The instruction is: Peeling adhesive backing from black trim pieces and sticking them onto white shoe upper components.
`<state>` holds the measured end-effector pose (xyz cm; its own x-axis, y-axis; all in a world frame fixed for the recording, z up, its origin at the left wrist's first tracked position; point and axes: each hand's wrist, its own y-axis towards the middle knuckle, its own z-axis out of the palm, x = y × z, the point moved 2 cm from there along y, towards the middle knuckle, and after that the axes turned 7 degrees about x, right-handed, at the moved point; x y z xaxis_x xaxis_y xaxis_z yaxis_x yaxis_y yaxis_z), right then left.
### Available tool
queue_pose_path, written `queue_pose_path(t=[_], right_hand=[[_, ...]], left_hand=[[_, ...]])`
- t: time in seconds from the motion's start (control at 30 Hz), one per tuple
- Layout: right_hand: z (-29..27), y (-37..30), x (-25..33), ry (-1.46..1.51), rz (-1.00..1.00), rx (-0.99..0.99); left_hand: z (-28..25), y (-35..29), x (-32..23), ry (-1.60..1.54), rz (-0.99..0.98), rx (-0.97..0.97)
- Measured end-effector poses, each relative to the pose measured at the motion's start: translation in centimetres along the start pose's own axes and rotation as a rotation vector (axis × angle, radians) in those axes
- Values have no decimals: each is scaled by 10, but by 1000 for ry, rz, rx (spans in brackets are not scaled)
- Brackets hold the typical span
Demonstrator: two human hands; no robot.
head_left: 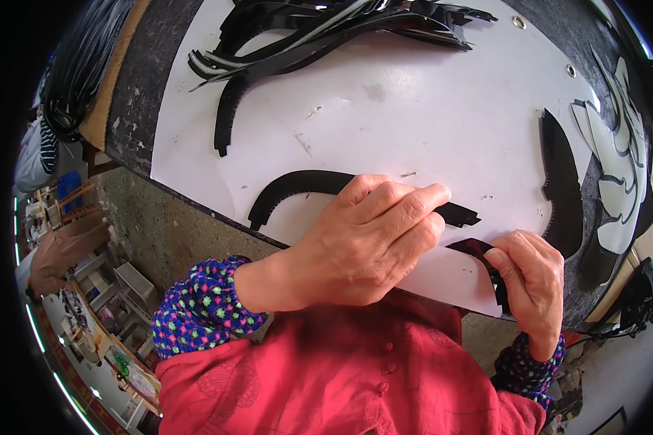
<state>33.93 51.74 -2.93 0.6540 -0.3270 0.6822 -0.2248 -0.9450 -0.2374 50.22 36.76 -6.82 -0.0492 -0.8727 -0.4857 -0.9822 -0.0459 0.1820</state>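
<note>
Overhead fisheye view: person in a red top [326, 370] at a table spread w/ a white sheet [428, 119].

L hand [374, 239]: fingers curled in, thumb side turned down, nearly closed, over a long curved black strip [305, 181] w/ a finely nicked inner edge. The strip lies on the sheet, one end showing on each side of the hand. Fingertips are hard to make out here, so can't tell if they grip the strip or sth small.

R hand [526, 279]: half closed, thumb and fingers pinching a short glossy black piece [475, 249] at the sheet's near edge, just beside the long strip's R end.

Progress, approx: looks like mid-job. The long strip is laid out on its own and the short piece is in hand, the two apart, not joined. Prob. plenty left: a heap of black strips [326, 47] sits tangled at the far side (some w/ pale edging). No clearly finished piece can be made out.

Also: a broad curved black panel [564, 185] on the R, and white curved cutouts [617, 228] beyond it.
</note>
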Motion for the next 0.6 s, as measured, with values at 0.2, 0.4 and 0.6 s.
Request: queue_pose_path(t=[0.2, 0.4, 0.6], right_hand=[[5, 3, 4, -33, -57, 1], [4, 2, 3, -27, -32, -2], [4, 3, 5, -23, -45, 11]], left_hand=[[1, 2, -4, 42, 60, -38], [4, -1, -3, 10, 18, -61], [3, 1, -3, 112, 67, -41]])
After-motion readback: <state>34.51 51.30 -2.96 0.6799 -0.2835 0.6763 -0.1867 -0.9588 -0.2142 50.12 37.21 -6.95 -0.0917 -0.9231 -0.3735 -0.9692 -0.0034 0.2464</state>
